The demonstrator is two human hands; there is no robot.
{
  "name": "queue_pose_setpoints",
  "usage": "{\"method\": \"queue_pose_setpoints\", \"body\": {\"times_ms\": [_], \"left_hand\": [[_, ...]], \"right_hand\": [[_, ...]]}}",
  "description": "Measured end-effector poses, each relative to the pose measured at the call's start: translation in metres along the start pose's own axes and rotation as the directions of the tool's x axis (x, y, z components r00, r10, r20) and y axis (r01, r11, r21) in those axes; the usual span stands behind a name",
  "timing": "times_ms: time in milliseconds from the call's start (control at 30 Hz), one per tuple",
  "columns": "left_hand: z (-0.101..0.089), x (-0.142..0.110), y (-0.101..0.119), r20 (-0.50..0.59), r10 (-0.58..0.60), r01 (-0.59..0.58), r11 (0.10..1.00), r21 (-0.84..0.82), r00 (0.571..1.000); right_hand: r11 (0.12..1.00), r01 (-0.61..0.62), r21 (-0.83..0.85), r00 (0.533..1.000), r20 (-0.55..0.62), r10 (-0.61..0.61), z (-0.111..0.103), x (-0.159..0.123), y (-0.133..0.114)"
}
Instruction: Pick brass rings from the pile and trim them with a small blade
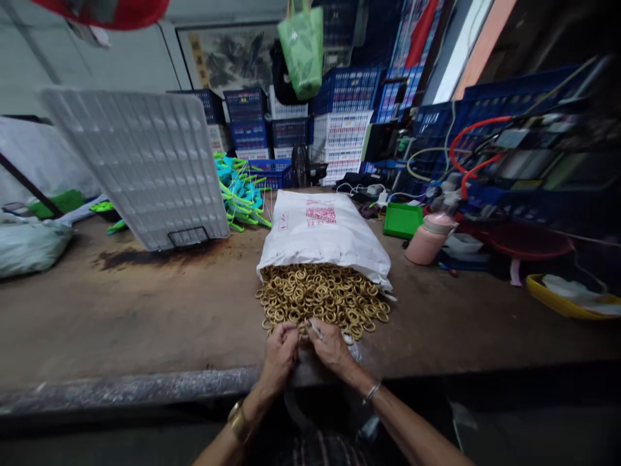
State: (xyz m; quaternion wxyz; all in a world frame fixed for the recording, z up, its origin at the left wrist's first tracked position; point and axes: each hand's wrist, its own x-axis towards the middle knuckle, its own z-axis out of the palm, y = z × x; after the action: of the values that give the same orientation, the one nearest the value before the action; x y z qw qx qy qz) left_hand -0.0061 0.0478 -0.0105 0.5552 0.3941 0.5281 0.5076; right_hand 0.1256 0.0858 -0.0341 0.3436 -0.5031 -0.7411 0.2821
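Note:
A heap of brass-coloured rings (320, 294) spills from the mouth of a white woven sack (330, 239) onto the table. At the heap's near edge my left hand (281, 349) is closed in a pinch; what its fingertips hold is too small to make out. Close beside it, my right hand (332, 346) is closed around a small, thin, pale tool (315, 329) whose kind I cannot tell. The fingertips of both hands nearly meet in front of the rings. A bit of clear plastic (356, 351) lies by my right hand.
A ribbed white panel (140, 168) stands tilted at left, with green and blue hangers (240, 188) behind it. A pink bottle (429, 239), green tray (402, 220) and yellow basket (557, 301) stand at right. Stacked crates (342, 133) line the back. The table edge (145, 385) is near.

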Motion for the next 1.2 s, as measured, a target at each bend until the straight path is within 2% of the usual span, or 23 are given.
{"method": "queue_pose_setpoints", "body": {"times_ms": [100, 333, 433, 567, 667, 767, 900, 1033, 1200], "left_hand": [[0.007, 0.005, 0.003, 0.025, 0.079, -0.081, 0.994, 0.071, 0.997], [0.013, 0.005, -0.002, -0.019, 0.167, -0.162, 0.975, 0.151, 0.986], [0.013, 0.002, -0.002, 0.007, 0.219, -0.216, 0.956, 0.198, 0.976], [0.013, -0.001, -0.002, 0.058, 0.276, -0.282, 0.923, 0.262, 0.959], [0.013, -0.003, -0.001, 0.067, 0.208, -0.217, 0.958, 0.189, 0.976], [0.012, -0.004, 0.002, 0.109, 0.065, -0.077, 0.992, 0.102, 0.992], [0.007, -0.005, 0.004, 0.189, -0.101, 0.099, 0.995, 0.021, 0.977], [0.004, -0.004, 0.001, 0.248, -0.117, 0.141, 0.987, -0.083, 0.962], [0.004, -0.007, 0.000, 0.247, -0.139, 0.180, 0.971, -0.155, 0.959]], "right_hand": [[1.000, -0.001, 0.020, 1.000, 0.000, 0.001, -0.006, -0.001, -0.002], [0.960, -0.174, 0.217, 0.985, 0.055, 0.166, -0.016, 0.002, -0.013], [0.920, -0.241, 0.310, 0.970, 0.113, 0.216, -0.019, 0.002, -0.017], [0.901, -0.266, 0.343, 0.961, 0.170, 0.219, -0.021, 0.000, -0.017], [0.894, -0.267, 0.360, 0.963, 0.143, 0.230, -0.020, 0.000, -0.017], [0.893, -0.272, 0.359, 0.962, 0.117, 0.246, -0.018, 0.001, -0.019], [0.904, -0.269, 0.332, 0.963, 0.114, 0.245, -0.017, 0.001, -0.020], [0.925, -0.252, 0.284, 0.967, 0.119, 0.227, -0.017, 0.000, -0.020], [0.939, -0.235, 0.252, 0.970, 0.129, 0.208, -0.019, 0.001, -0.021]]}}
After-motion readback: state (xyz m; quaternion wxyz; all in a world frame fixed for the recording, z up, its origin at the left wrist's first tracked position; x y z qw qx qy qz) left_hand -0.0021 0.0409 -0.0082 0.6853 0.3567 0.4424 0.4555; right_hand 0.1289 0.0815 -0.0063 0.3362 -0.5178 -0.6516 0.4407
